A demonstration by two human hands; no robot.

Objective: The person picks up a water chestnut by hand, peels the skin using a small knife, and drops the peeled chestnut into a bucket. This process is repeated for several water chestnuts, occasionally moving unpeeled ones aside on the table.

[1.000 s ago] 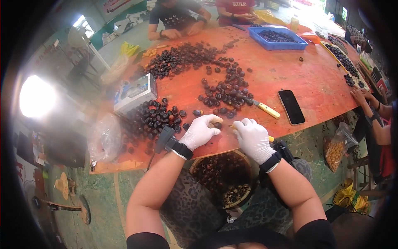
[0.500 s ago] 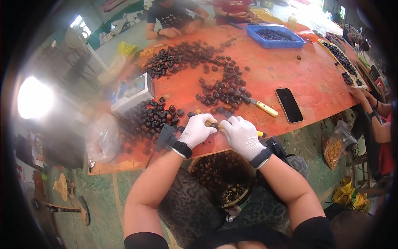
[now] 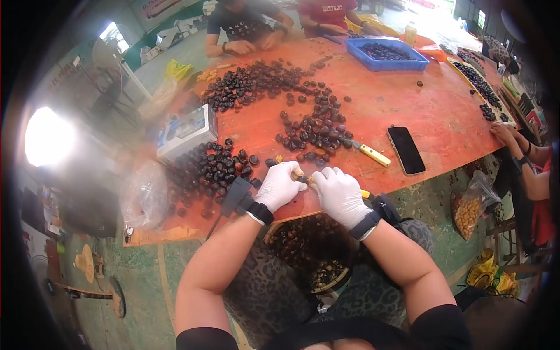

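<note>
Over the table's near edge, my two white-gloved hands are close together. My left hand [image 3: 280,186] pinches a dark round nut [image 3: 303,179], with some yellowish flesh showing beside the fingertips. My right hand [image 3: 339,197] is closed around a yellow-handled knife [image 3: 365,193]; only the handle's end sticks out and the blade is hidden by the fingers. Left of my left hand lies a pile of dark glossy nuts [image 3: 213,166], and another pile [image 3: 318,128] is ahead. Below my hands, a basket [image 3: 338,280] with dark pieces of shell sits between my knees.
On the red table are a second knife [image 3: 374,155], a phone [image 3: 406,150], a white box [image 3: 188,133], a plastic bag [image 3: 144,195] and a blue tray [image 3: 388,64] of dark nuts. Co-workers sit at the far side and right. A bag of yellow kernels [image 3: 466,213] stands right.
Both hands have shifted slightly, still close together around the nut. At the far side, the person in red has moved their hands apart, one reaching right.
</note>
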